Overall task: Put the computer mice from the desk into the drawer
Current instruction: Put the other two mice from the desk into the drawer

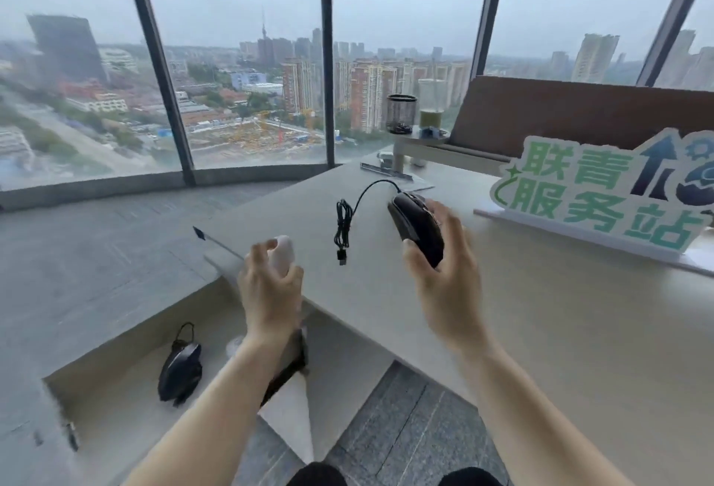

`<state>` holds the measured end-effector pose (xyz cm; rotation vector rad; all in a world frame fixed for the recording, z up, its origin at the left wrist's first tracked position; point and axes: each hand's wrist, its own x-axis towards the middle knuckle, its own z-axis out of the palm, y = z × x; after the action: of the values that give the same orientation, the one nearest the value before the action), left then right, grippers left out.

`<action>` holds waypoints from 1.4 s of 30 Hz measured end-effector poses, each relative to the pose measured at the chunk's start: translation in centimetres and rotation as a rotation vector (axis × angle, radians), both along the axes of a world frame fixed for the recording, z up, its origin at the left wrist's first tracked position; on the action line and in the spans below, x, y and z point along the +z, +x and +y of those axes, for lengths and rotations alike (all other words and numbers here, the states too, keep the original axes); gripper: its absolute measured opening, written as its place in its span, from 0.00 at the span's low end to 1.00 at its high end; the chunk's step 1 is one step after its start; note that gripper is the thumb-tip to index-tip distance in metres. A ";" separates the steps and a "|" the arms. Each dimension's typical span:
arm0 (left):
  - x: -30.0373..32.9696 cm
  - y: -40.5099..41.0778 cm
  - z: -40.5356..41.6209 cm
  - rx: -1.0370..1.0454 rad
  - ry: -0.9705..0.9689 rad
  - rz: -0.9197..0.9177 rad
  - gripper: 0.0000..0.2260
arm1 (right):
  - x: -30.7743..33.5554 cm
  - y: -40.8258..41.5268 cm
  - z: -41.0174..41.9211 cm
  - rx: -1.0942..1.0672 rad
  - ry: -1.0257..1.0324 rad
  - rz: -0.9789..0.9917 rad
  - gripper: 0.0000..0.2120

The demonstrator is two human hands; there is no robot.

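Both hands reach out over a pale desk (541, 331) beside a high window: the left hand (270, 284) curls around a white mouse (282, 255), held above the desk's near corner, while the right hand (444, 277) grips a black wired mouse (417, 226) at its rear, thumb on one side and fingers on the other. That mouse's cable (344, 226) hangs bundled at 9 o'clock from it, between the two hands. Below the left forearm, at 7 o'clock, an open drawer (116, 400) holds another black mouse (179, 371). Farther back, at 2 o'clock from the right hand, stands a green-lettered sign (602, 192), and beyond it a mesh pen cup (402, 113).
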<state>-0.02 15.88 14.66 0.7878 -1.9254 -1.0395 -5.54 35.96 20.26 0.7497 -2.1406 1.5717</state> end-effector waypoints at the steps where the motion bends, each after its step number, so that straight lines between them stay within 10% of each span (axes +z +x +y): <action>1: -0.2 1.7 -1.9 0.040 0.008 -0.012 0.17 | -0.3 0.9 -2.3 0.054 -0.001 -0.011 0.24; 11: -8.2 14.9 -15.4 0.278 0.023 -0.591 0.12 | -9.4 8.5 -21.3 0.453 0.179 -0.281 0.21; 17: -13.9 15.7 -18.2 0.224 0.246 -0.789 0.27 | -16.9 9.4 -28.2 0.387 0.688 -0.359 0.25; 24: -17.5 14.2 -20.1 0.239 0.380 -0.977 0.18 | -20.6 9.1 -33.6 0.352 1.327 -0.407 0.34; 33: -20.9 13.7 -20.8 0.154 0.386 -1.160 0.26 | -23.1 8.7 -34.0 0.338 1.423 -0.416 0.32; 37: -18.5 14.0 -20.5 0.185 0.378 -1.033 0.23 | -21.7 9.4 -32.5 0.384 1.227 -0.279 0.23; 42: -13.0 16.3 -20.1 0.165 0.159 -0.391 0.20 | -19.9 12.5 -28.6 0.560 0.849 -0.144 0.13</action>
<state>16.33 -4.27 1.68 1.2962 -2.0703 -0.9999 6.98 7.32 0.37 1.6470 -2.8873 0.8574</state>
